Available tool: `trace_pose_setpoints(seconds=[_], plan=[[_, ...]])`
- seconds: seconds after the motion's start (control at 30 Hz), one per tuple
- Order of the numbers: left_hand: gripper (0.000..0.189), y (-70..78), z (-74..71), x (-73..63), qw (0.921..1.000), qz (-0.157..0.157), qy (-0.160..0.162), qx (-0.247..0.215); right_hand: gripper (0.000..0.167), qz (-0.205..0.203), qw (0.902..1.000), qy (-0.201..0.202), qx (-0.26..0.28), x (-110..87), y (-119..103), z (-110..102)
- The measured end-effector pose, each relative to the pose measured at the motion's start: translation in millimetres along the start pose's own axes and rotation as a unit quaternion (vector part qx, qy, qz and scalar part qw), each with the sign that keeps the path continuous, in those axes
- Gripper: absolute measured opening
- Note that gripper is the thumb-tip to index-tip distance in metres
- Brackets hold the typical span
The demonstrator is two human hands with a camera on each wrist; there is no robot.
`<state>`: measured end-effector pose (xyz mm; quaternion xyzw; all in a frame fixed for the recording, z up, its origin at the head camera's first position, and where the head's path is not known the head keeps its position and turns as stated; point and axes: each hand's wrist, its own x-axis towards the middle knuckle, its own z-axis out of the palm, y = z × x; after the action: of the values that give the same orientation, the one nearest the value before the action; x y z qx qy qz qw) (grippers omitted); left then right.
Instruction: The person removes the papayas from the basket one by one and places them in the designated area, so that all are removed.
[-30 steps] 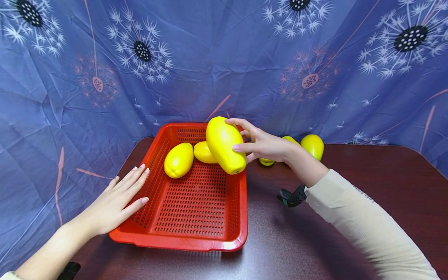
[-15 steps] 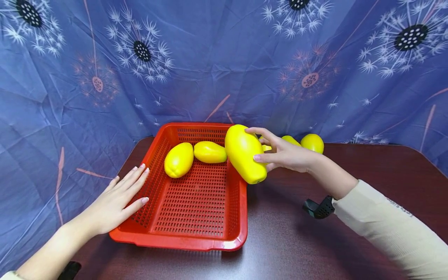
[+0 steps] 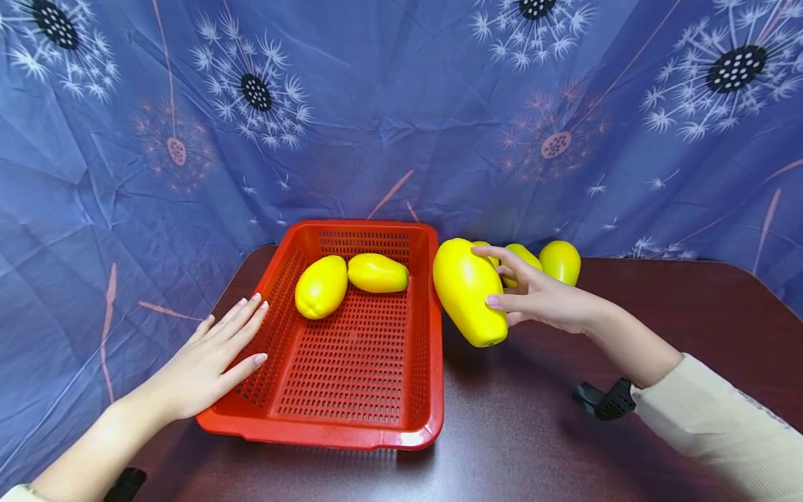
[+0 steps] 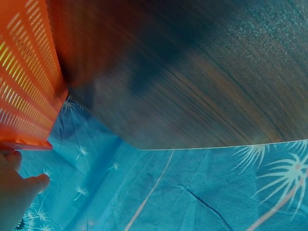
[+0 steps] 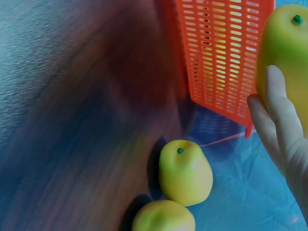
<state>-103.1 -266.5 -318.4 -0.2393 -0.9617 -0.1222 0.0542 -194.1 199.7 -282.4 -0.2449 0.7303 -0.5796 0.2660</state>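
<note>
Right hand (image 3: 539,296), thumb and fingers gripping the fruit (image 3: 464,289) above the table (image 3: 533,418), just beside the basket (image 3: 320,438); fruit probably light, stiff and slippery-skinned, best held round its thick middle; left hand (image 3: 210,366) straight-fingered at the basket's opposite edge

**Cream and black on show!**

At four o'clock, a cream right sleeve (image 3: 709,425), with lettering (image 3: 762,409) too small to read! A black, perforated device (image 3: 611,401) juts beside it. Eight o'clock: pale left cuff (image 3: 21,494), dark gadget (image 3: 125,484) nearby!
</note>
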Motion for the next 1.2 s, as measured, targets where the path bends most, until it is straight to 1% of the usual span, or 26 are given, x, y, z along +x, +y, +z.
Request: trace_pose_setpoints(seconds=[0.3,0.57,0.8,1.03,1.2], plan=[[0.065,-0.8,0.0,-0.2,1.0,0.003,0.001,0.003,0.07,0.003,0.9999,0.001,0.012,-14.7,16.5,-1.7],[0.065,-0.7,0.1,-0.5,1.0,0.002,0.0,0.002,0.07,0.017,0.9996,0.006,0.02,-25.5,32.0,-0.7],[0.065,-0.5,1.3,0.1,1.0,0.005,0.006,0.005,0.07,0.021,0.9993,0.015,0.027,-30.1,44.8,0.9],[0.065,-1.0,2.1,-0.1,0.9999,0.006,0.008,0.007,0.069,0.036,0.9985,0.025,0.032,-33.4,56.4,0.7],[0.066,-1.4,1.7,-0.7,1.0,0.005,0.005,0.006,0.069,0.034,0.9983,0.028,0.039,-34.6,65.1,1.0]])
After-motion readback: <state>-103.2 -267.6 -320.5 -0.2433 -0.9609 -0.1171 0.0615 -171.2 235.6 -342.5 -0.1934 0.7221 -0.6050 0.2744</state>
